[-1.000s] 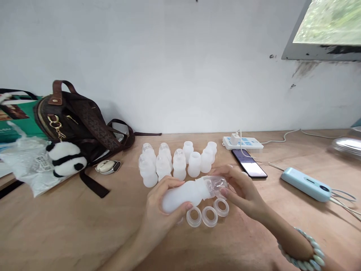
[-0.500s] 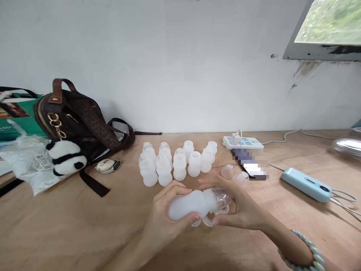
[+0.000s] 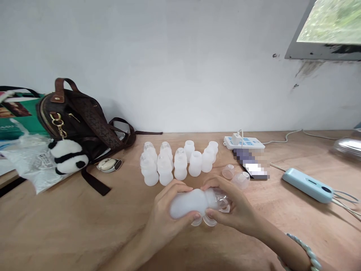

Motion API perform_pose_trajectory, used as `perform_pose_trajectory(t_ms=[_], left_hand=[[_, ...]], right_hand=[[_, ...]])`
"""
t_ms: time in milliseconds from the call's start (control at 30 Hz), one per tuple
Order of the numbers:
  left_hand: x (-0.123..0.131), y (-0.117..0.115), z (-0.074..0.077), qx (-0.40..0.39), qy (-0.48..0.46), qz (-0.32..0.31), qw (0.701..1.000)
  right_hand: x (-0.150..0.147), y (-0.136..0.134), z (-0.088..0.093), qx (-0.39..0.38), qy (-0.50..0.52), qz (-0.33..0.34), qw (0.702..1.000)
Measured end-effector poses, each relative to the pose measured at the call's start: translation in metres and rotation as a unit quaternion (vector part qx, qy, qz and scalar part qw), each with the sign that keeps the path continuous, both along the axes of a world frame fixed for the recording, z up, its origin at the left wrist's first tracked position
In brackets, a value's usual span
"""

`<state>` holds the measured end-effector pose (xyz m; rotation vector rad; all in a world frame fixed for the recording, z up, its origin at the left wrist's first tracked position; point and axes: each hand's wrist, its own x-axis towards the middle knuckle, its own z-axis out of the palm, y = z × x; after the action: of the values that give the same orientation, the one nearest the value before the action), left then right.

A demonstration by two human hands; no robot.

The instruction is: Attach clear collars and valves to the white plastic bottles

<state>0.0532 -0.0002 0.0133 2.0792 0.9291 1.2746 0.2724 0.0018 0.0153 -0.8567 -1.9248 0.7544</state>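
A frosted white baby bottle (image 3: 188,203) lies sideways between my hands above the table. My left hand (image 3: 166,214) wraps round its base end. My right hand (image 3: 234,207) grips the collar where the clear cap (image 3: 222,198) sits, fingers over the top and thumb below. Under the bottle, a few clear rings (image 3: 210,221) lie on the table, partly hidden by my hands. Behind stand several capped baby bottles (image 3: 165,169) and, to their right, several open bottle bodies (image 3: 195,165). Two clear caps (image 3: 228,171) rest beyond my right hand.
A brown backpack (image 3: 81,116) with a panda plush (image 3: 69,157) stands at the left, near a plastic bag (image 3: 34,165) and a computer mouse (image 3: 109,165). At the right are a power strip (image 3: 254,143), a phone (image 3: 248,163) and a light-blue device with cords (image 3: 307,185).
My right hand has shifted left along the bottle, from the clear cap onto the collar, with the thumb now against it. My left hand keeps its hold.
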Motion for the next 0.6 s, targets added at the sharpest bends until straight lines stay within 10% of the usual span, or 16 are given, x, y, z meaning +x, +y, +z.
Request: perform_pose_trajectory(t_ms=[233,600], left_hand=[[-0.001,-0.001,-0.011,-0.024,-0.032,-0.025,0.999],[-0.001,0.008,-0.018,0.143,-0.174,0.101,0.969]], right_hand=[[-0.011,-0.003,-0.002,-0.115,0.172,0.028,0.978],[-0.02,0.034,-0.005,-0.009,-0.15,-0.192,0.97]])
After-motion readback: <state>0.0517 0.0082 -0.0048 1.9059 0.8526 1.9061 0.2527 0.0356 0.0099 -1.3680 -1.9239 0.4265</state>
